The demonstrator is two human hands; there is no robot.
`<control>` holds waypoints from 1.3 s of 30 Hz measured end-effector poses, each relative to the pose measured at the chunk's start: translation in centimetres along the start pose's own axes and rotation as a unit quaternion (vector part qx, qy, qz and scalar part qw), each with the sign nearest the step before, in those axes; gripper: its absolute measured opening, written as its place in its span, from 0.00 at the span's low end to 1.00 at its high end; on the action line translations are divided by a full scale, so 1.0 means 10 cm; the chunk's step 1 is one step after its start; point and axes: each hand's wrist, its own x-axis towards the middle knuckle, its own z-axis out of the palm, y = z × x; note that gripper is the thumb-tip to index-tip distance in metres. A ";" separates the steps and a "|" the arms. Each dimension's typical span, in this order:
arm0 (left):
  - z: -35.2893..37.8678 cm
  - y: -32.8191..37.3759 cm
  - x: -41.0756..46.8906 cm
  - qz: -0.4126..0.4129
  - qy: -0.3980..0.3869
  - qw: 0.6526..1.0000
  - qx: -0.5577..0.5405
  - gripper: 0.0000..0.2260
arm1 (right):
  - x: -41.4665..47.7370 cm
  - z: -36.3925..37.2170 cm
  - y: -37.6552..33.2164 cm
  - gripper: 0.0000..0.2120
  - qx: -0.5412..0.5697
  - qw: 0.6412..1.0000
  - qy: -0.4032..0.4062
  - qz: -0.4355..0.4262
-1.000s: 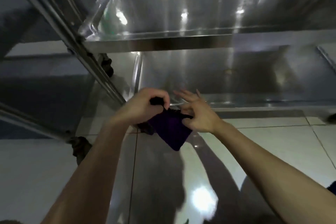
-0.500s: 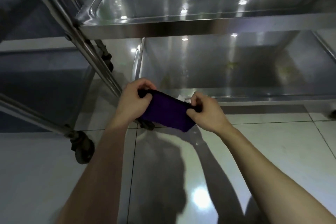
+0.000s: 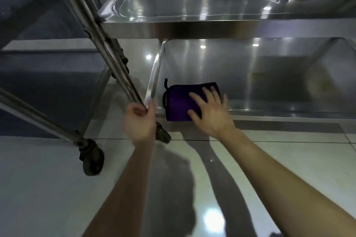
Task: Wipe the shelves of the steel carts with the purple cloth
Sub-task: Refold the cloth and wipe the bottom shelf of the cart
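Observation:
The folded purple cloth [image 3: 179,102] lies flat in the near left corner of the steel cart's bottom shelf [image 3: 269,82]. My right hand [image 3: 210,109] presses on the cloth with fingers spread, covering its right part. My left hand [image 3: 139,121] is curled around the foot of the cart's slanted corner post [image 3: 107,44], just left of the cloth. The upper shelf [image 3: 212,29] hangs over the far part of the bottom shelf.
A second steel cart [image 3: 38,82] stands at the left, its caster wheel [image 3: 91,159] on the glossy tiled floor [image 3: 269,159]. Another caster [image 3: 162,134] sits under the near corner beside my left wrist. The bottom shelf stretches to the right.
Both hands held the cloth in the air in front of the cart. Now the cloth lies on the bottom shelf under my right palm, and my left hand has let go and taken the post.

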 end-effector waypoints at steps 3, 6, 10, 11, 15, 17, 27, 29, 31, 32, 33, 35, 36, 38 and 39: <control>-0.16 -0.02 0.34 -0.021 0.030 0.997 -0.075 0.26 | 0.18 0.15 -0.20 0.36 -0.016 1.000 0.005 -0.025; -0.09 0.17 0.74 -0.026 -0.084 0.983 -0.160 0.26 | 0.40 0.32 -0.33 0.37 -0.053 0.998 -0.037 -0.013; 0.04 0.20 0.74 -0.021 -0.062 0.983 -0.172 0.18 | 0.29 0.56 -0.35 0.34 -0.066 0.996 -0.049 0.017; 0.04 0.18 0.67 -0.022 -0.050 0.981 -0.185 0.18 | 0.21 0.57 -0.34 0.33 -0.058 0.997 -0.047 0.016; 0.00 0.07 0.45 -0.024 -0.004 0.972 -0.232 0.24 | 0.05 0.53 -0.28 0.33 -0.069 0.995 -0.067 0.012; -0.01 0.08 0.42 -0.039 -0.003 0.973 -0.227 0.23 | 0.24 0.50 -0.26 0.35 -0.070 0.995 -0.075 0.019; -0.02 0.16 0.52 -0.015 -0.009 0.974 -0.228 0.12 | 2.66 0.37 -0.36 0.36 -0.048 0.991 -0.103 0.075; -0.03 0.16 0.54 -0.016 -0.007 0.973 -0.229 0.13 | 2.57 0.39 -0.44 0.36 -0.047 0.991 -0.103 0.073; -0.02 0.17 0.53 -0.017 0.000 0.974 -0.225 0.11 | 2.26 0.43 -0.52 0.35 -0.033 0.994 -0.095 0.050; -0.02 0.18 0.51 -0.021 0.005 0.975 -0.223 0.10 | 2.03 0.47 -0.56 0.34 -0.025 0.995 -0.092 0.039; -0.01 0.19 0.50 -0.025 0.010 0.974 -0.224 0.09 | 1.78 0.51 -0.61 0.34 -0.022 0.995 -0.090 0.030; -0.02 0.22 0.48 -0.026 0.005 0.973 -0.227 0.08 | 1.18 0.62 -0.71 0.33 -0.035 0.996 -0.084 0.011; -0.03 0.23 0.47 -0.024 -0.004 0.973 -0.228 0.07 | 0.91 0.67 -0.72 0.32 -0.039 0.996 -0.079 0.000; -0.06 0.24 0.47 -0.030 -0.022 0.973 -0.227 0.07 | 0.51 0.68 -0.59 0.31 -0.036 0.997 -0.072 -0.007; -0.06 0.24 0.47 -0.035 -0.026 0.973 -0.225 0.07 | 0.40 0.64 -0.44 0.32 -0.036 0.997 -0.071 0.000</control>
